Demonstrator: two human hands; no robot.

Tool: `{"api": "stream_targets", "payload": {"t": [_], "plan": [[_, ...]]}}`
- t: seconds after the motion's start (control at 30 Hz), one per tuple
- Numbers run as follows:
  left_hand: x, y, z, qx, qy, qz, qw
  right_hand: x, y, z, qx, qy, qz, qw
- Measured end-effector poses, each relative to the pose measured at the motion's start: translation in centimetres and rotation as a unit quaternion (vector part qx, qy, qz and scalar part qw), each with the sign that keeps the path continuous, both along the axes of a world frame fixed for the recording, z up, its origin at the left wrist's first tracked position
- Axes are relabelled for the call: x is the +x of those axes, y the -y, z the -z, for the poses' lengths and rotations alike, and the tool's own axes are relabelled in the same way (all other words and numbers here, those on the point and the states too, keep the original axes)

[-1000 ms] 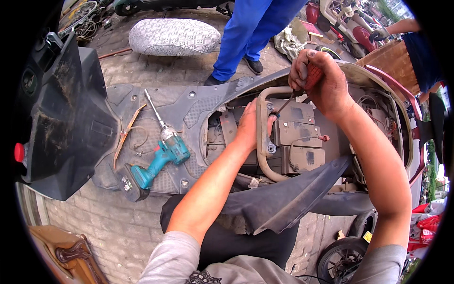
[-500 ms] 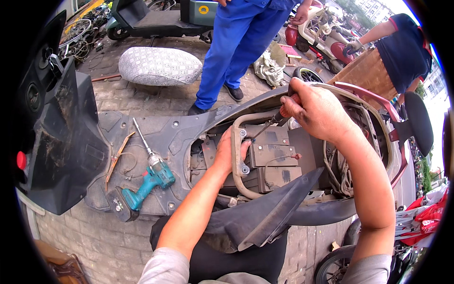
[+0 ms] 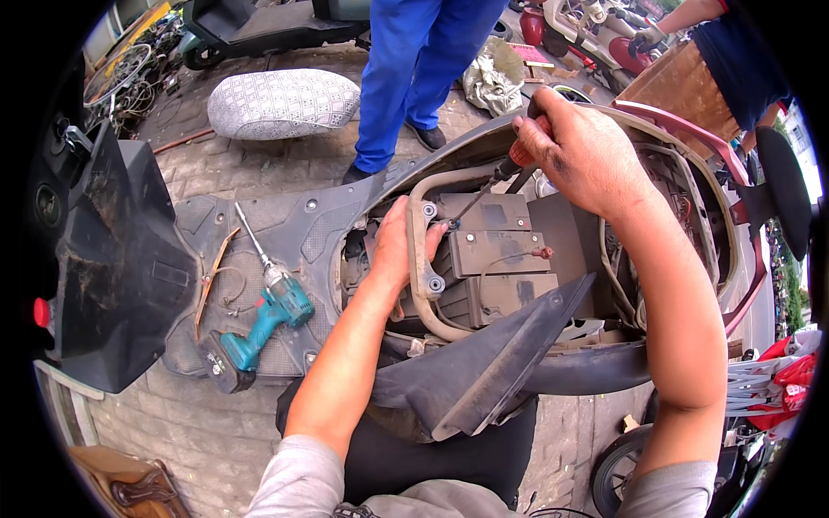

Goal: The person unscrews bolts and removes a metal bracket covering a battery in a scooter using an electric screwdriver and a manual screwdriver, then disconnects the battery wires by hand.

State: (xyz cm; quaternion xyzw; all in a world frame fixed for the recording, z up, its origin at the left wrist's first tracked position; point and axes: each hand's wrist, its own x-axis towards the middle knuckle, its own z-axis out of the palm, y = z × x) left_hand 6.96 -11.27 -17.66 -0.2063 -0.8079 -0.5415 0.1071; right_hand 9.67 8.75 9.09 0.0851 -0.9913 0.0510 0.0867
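My right hand is closed around the red and black handle of a screwdriver. Its shaft slants down and left to a terminal on the dusty batteries in the scooter's open seat compartment. Beside that terminal, my left hand reaches behind the bent metal tube, with a fingertip showing on its far side. The tube hides most of those curled fingers and whatever they pinch. A cable with a reddish end lies across the batteries.
A teal cordless impact driver with a long bit lies on the footboard. A loose dark panel hangs along the near side. Beyond the scooter are a patterned seat, a person in blue trousers and another person at right.
The whole view has shifted slightly. Both hands stay at the same battery terminal, with the screwdriver still held against it.
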Motion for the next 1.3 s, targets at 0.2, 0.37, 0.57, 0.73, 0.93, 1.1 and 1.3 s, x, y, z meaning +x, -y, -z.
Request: {"api": "stream_targets", "payload": {"t": [0.2,0.37,0.57,0.73,0.93,1.1,1.3], "plan": [[-0.8,1.2,0.1,0.052,0.087,0.075,0.992,0.4,0.1,1.1,-0.007,-0.062,-0.015,0.998],[-1.0,1.8,-0.7,-0.003,0.152,0.097,0.984,0.4,-0.5,1.2,-0.148,-0.005,-0.149,0.978],[-1.3,2.7,-0.2,-0.008,0.182,0.101,0.978,0.2,-0.3,0.9,-0.065,-0.035,-0.052,0.996],[-1.7,2.7,-1.1,-0.114,0.064,0.046,0.990,0.0,-0.6,1.1,0.000,-0.052,0.013,0.999],[-1.9,2.7,-0.7,0.035,0.164,0.079,0.983,0.8,0.2,1.6,-0.047,-0.111,-0.061,0.991],[-0.7,0.6,0.4,0.096,0.047,0.109,0.988,0.1,-0.4,1.6,-0.205,0.011,-0.131,0.970],[0.3,-0.7,0.1,-0.026,0.066,0.039,0.997,-0.2,0.8,0.6,-0.019,-0.018,-0.014,1.000]]}}
